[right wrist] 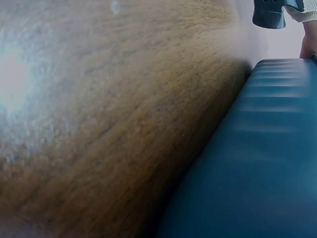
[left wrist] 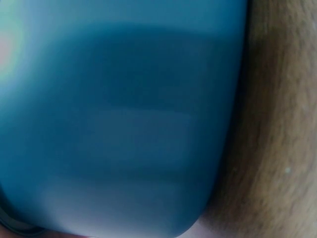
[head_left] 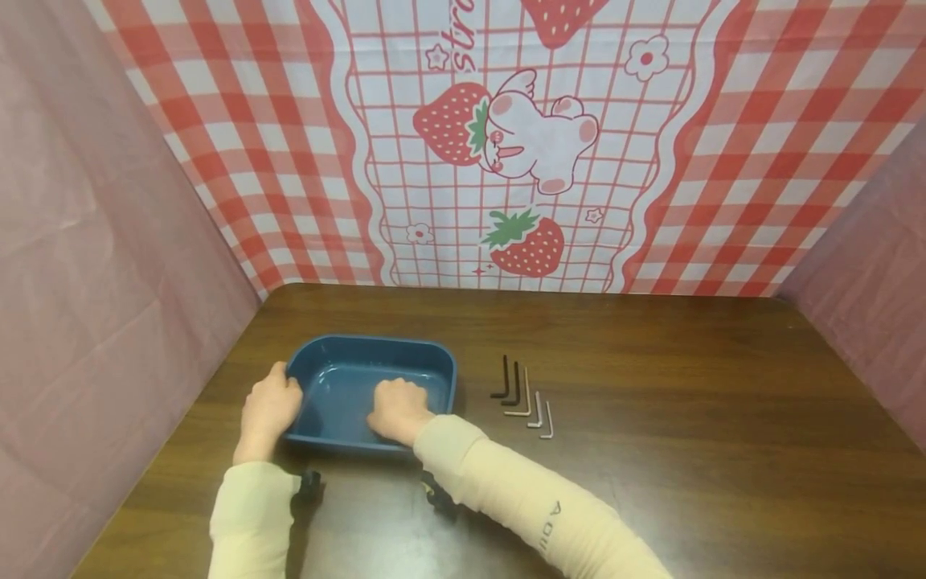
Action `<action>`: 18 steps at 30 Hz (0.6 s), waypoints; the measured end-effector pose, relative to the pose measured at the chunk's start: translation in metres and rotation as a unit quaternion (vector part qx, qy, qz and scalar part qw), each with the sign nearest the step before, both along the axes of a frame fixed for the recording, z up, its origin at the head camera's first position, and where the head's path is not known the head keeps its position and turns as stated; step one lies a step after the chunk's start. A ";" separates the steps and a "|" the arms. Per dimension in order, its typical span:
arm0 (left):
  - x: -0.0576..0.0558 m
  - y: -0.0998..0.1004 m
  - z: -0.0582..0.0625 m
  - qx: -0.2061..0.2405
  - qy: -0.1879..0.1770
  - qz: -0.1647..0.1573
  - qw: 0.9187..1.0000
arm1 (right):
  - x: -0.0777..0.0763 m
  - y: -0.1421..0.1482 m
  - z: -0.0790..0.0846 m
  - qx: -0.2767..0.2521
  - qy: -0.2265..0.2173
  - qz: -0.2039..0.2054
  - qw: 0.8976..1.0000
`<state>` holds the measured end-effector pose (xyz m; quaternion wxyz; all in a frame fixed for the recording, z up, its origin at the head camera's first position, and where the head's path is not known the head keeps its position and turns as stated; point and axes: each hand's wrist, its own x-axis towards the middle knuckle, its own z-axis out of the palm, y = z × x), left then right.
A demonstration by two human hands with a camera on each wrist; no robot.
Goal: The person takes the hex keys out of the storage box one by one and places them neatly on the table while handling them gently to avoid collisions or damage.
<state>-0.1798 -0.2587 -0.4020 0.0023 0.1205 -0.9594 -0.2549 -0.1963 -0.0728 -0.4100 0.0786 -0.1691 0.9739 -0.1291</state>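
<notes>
A blue rectangular tray with rounded corners (head_left: 340,402) lies on the left half of the table. My left hand (head_left: 269,406) grips its left rim, fingers over the edge. Reaching over the front rim, my right hand (head_left: 400,408) is down inside the tray with its fingers curled under and the knuckles up. I cannot tell whether those fingers hold anything. Both wrist views are mostly filled by the tray's outer wall (left wrist: 138,139), with the left hand (right wrist: 309,39) at its far end in the right wrist view.
Right of the tray, several hex keys (head_left: 517,388) lie in a slanted row, two black ones at the left and paler ones after them. The brown wooden table (head_left: 687,418) meets a strawberry-print cloth (head_left: 542,161) at the back. Pinkish cloths (head_left: 108,241) hang at both sides.
</notes>
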 end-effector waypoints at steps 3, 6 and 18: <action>0.000 0.000 0.000 0.001 0.000 0.000 1.000 | -0.001 0.001 -0.001 -0.003 0.003 0.005 1.000; 0.000 0.000 0.000 0.001 0.000 0.000 1.000 | -0.001 0.001 -0.001 -0.003 0.010 0.004 1.000; 0.000 0.000 0.001 -0.008 -0.004 -0.002 1.000 | 0.007 0.004 0.006 -0.014 0.025 0.023 0.999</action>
